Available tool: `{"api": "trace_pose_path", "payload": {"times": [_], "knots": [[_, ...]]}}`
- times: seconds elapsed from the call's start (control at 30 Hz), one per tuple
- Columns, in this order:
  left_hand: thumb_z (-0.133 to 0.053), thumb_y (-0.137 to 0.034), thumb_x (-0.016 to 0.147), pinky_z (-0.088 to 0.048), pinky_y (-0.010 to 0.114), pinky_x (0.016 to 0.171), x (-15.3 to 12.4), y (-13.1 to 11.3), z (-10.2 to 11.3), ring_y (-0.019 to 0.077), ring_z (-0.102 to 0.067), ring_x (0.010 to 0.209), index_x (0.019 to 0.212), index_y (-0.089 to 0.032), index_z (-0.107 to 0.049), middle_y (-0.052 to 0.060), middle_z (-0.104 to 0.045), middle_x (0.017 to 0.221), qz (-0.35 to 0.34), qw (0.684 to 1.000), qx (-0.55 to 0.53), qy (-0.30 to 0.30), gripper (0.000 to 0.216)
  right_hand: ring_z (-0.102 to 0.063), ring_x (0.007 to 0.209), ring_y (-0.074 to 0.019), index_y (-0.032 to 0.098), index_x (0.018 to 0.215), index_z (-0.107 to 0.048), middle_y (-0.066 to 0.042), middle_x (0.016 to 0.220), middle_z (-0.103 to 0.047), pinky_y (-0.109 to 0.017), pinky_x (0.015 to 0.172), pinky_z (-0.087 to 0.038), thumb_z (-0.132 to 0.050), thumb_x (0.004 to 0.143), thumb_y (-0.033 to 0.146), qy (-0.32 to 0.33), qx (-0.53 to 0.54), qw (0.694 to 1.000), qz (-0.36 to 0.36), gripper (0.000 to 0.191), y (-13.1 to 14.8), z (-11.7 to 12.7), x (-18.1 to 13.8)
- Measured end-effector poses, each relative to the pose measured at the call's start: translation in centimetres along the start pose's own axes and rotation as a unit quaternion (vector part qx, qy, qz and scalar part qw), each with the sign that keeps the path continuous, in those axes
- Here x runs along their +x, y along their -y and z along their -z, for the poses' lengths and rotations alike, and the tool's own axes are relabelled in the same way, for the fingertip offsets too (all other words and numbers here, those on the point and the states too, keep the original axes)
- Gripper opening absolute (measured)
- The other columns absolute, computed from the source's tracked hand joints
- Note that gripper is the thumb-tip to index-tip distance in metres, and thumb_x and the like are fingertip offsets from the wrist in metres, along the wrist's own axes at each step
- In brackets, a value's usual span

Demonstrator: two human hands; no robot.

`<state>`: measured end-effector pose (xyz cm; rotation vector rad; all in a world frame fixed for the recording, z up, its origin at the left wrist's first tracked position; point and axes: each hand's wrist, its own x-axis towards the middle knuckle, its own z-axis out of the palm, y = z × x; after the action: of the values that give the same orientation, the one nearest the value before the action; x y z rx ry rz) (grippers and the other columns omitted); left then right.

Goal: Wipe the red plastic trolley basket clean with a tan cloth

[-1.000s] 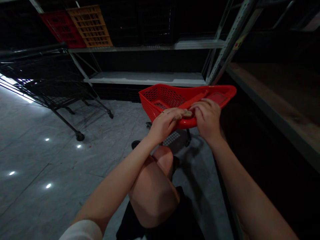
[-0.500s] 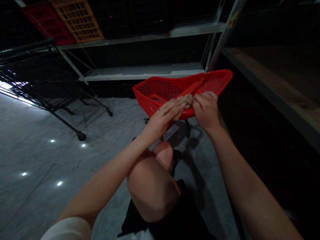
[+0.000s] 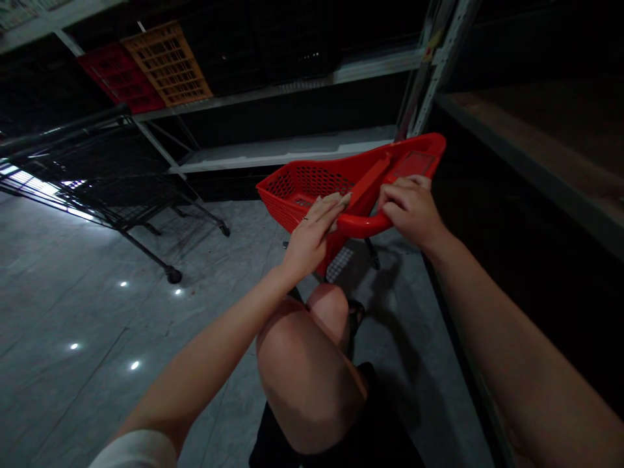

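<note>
A red plastic basket (image 3: 312, 183) on small wheels stands in front of me, with its red handle (image 3: 369, 183) folded across the top. My left hand (image 3: 312, 234) lies flat on the basket's near rim, fingers stretched out and holding nothing. My right hand (image 3: 413, 211) sits at the rim's near right corner with its fingers curled around the edge. My bare knee (image 3: 302, 364) is raised just below both hands.
A black wire shopping cart (image 3: 97, 170) stands on the grey tiled floor at the left. Metal shelving behind carries a red crate (image 3: 121, 78) and an orange crate (image 3: 168, 62). A dark shelf with a wooden board (image 3: 536, 140) runs along the right.
A small brownish thing held between my hands earlier is no longer in sight. My left hand has flattened on the rim and my right hand has shifted right along it.
</note>
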<state>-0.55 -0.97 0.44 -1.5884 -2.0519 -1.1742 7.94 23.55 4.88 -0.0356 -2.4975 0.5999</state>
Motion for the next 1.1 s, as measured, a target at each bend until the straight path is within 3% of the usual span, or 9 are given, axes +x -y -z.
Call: {"api": "trace_pose_path", "payload": {"times": [0.1, 0.23, 0.4, 0.47, 0.57, 0.73, 0.83, 0.97, 1.1], "knots": [[-0.042, -0.012, 0.111, -0.034, 0.058, 0.138, 0.3, -0.5, 0.2, 0.0218, -0.044, 0.164, 0.163, -0.032, -0.052, 0.007, -0.052, 0.172, -0.021, 0.999, 0.017, 0.025, 0.056, -0.064, 0.09, -0.03, 0.027, 0.065, -0.053, -0.004, 0.071, -0.062, -0.06, 0.113, -0.04, -0.055, 0.082, 0.025, 0.012, 0.007, 1.0, -0.003, 0.017, -0.8, -0.2, 1.1], [-0.039, -0.013, 0.112, -0.036, 0.055, 0.137, 0.3, 3.0, 0.2, 0.0213, -0.044, 0.163, 0.161, -0.028, -0.054, 0.009, -0.053, 0.171, -0.015, 0.999, 0.044, 0.023, 0.053, -0.065, 0.088, -0.03, 0.028, 0.06, -0.052, -0.005, 0.07, -0.062, -0.062, 0.115, -0.041, -0.055, 0.084, 0.021, 0.025, 0.018, 1.0, -0.004, 0.026, -2.0, -0.7, 3.1], [-0.044, -0.021, 0.112, -0.038, 0.059, 0.134, -2.4, 10.5, 2.8, 0.0273, -0.054, 0.156, 0.151, -0.016, -0.064, 0.018, -0.062, 0.162, 0.13, 0.986, 0.101, -0.013, 0.044, -0.066, 0.087, -0.0303, 0.029, 0.056, -0.05, -0.005, 0.065, -0.06, -0.061, 0.113, -0.047, -0.054, 0.083, 0.018, 0.045, 0.06, 0.997, -0.002, 0.03, -3.2, -1.3, 5.3], [-0.048, -0.022, 0.11, -0.04, 0.062, 0.132, -3.4, 12.1, 4.1, 0.0309, -0.055, 0.155, 0.147, -0.013, -0.067, 0.021, -0.063, 0.16, 0.188, 0.976, 0.106, -0.011, 0.042, -0.066, 0.088, -0.0314, 0.03, 0.056, -0.051, -0.005, 0.064, -0.061, -0.061, 0.112, -0.048, -0.055, 0.084, 0.019, 0.049, 0.075, 0.996, -0.002, 0.03, -3.4, -1.6, 5.7], [-0.049, -0.024, 0.11, -0.041, 0.063, 0.131, -3.6, 10.8, 4.3, 0.0305, -0.055, 0.156, 0.147, -0.017, -0.067, 0.019, -0.062, 0.161, 0.189, 0.979, 0.073, -0.002, 0.042, -0.066, 0.088, -0.032, 0.031, 0.055, -0.05, -0.006, 0.063, -0.06, -0.06, 0.111, -0.05, -0.053, 0.085, 0.022, 0.037, 0.083, 0.996, 0.0, 0.032, -3.4, -2.0, 6.0], [-0.032, -0.011, 0.11, -0.028, 0.059, 0.14, -1.0, 2.7, 0.3, 0.0206, -0.035, 0.168, 0.167, -0.03, -0.047, 0.005, -0.044, 0.178, 0.046, 0.999, 0.029, -0.005, 0.062, -0.065, 0.088, -0.0307, 0.031, 0.054, -0.049, -0.007, 0.064, -0.061, -0.054, 0.107, -0.051, -0.049, 0.089, 0.022, 0.032, 0.096, 0.995, 0.017, 0.036, -3.2, -2.5, 6.4], [-0.03, -0.013, 0.113, -0.028, 0.06, 0.141, 0.4, 0.2, -0.8, 0.0213, -0.02, 0.172, 0.169, -0.031, -0.043, 0.0, -0.037, 0.181, -0.023, 0.996, 0.08, 0.038, 0.06, -0.063, 0.084, -0.0284, 0.03, 0.055, -0.051, -0.006, 0.064, -0.061, -0.051, 0.106, -0.05, -0.048, 0.092, 0.023, 0.045, 0.105, 0.993, 0.035, 0.039, -3.2, -2.3, 6.6], [-0.03, -0.018, 0.117, -0.035, 0.051, 0.14, 0.1, 2.0, 0.8, 0.022, -0.02, 0.17, 0.162, -0.024, -0.053, 0.004, -0.052, 0.172, -0.1, 0.978, 0.123, 0.139, 0.051, -0.063, 0.084, -0.0269, 0.031, 0.053, -0.052, -0.006, 0.065, -0.063, -0.048, 0.106, -0.049, -0.048, 0.099, 0.026, 0.075, 0.115, 0.99, 0.033, 0.046, -3.3, -1.7, 7.1], [-0.034, -0.013, 0.114, -0.033, 0.047, 0.141, -0.8, 5.0, 2.5, 0.0219, -0.022, 0.169, 0.16, -0.028, -0.056, 0.0, -0.057, 0.169, -0.136, 0.95, 0.128, 0.251, 0.053, -0.063, 0.077, -0.025, 0.029, 0.053, -0.055, -0.005, 0.061, -0.062, -0.044, 0.093, -0.053, -0.044, 0.099, 0.021, 0.132, 0.154, 0.979, -0.001, 0.048, -3.5, -1.7, 8.2]]}}
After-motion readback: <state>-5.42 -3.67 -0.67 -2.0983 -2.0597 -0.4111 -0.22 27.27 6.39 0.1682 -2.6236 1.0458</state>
